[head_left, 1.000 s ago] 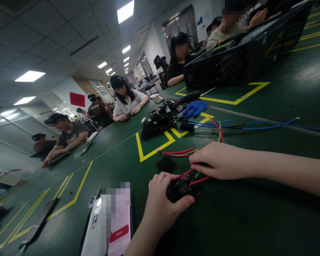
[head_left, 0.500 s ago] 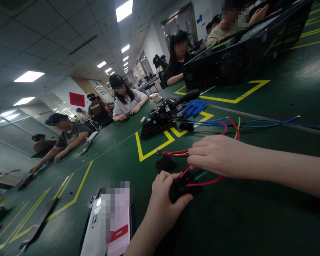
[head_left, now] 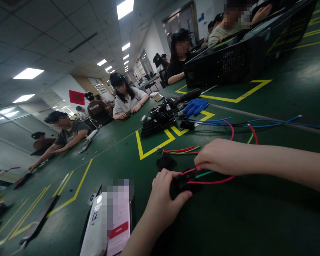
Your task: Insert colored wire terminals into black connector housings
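My left hand [head_left: 165, 193] grips a small black plastic block with slots [head_left: 184, 183], thumb on the near side and fingers on the far side. Red wires and a green wire [head_left: 204, 174] run out of the block to the right. Close by, my right hand [head_left: 216, 156] pinches one red wire [head_left: 188, 171] a short way from the block. The other red wire [head_left: 216, 183] curves loosely under that hand. Just beyond the block lies a dark plastic piece [head_left: 166, 161], with a bundle of red and green wires [head_left: 180, 150] behind it.
A phone [head_left: 118, 227] and a white item marked 12 [head_left: 93, 220] lie at the lower left. Farther off are blue wires [head_left: 272, 123], a blue glove [head_left: 194, 107], a pile of black parts [head_left: 160, 121] and a large black case [head_left: 229, 67]. Several people sit around the table.
My right hand has slid slightly right and away from the block along the red wire, showing more of it. Red wire ends behind the hand have shifted right. My left hand stays on the block.
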`<state>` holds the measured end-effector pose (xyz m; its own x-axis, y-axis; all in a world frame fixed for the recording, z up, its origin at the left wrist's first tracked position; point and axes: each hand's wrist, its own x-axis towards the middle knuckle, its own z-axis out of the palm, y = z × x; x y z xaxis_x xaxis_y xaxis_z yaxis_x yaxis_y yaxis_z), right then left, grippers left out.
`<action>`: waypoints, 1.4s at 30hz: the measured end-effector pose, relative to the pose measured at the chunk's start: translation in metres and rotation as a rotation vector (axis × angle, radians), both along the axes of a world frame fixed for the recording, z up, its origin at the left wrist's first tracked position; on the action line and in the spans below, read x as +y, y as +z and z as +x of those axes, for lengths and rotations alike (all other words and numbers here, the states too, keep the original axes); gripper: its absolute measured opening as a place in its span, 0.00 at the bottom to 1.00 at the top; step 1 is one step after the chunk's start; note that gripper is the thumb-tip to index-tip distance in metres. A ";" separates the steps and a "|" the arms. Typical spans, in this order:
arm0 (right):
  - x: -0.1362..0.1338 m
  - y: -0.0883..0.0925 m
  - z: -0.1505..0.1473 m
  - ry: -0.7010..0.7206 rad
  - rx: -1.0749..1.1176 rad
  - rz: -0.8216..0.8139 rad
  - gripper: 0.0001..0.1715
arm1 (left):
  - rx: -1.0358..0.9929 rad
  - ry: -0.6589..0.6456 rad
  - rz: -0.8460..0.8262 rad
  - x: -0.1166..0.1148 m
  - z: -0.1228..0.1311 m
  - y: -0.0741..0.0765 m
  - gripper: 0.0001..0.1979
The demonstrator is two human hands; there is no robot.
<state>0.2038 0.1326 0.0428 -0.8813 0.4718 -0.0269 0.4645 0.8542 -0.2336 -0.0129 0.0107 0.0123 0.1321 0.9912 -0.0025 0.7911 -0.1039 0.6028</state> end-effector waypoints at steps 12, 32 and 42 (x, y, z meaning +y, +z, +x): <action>-0.014 0.001 0.002 0.276 0.243 0.670 0.15 | 0.034 -0.003 0.050 0.002 0.002 -0.001 0.13; 0.007 0.004 0.002 0.050 -0.004 0.092 0.14 | 0.037 0.004 0.023 0.003 0.004 0.000 0.12; -0.004 0.011 0.001 0.165 0.148 0.451 0.11 | 0.052 0.013 0.026 0.002 0.005 -0.001 0.12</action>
<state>0.2044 0.1290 0.0535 -0.9241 0.2618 0.2785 0.3046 0.9445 0.1228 -0.0082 0.0125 0.0115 0.1192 0.9927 0.0167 0.8230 -0.1082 0.5577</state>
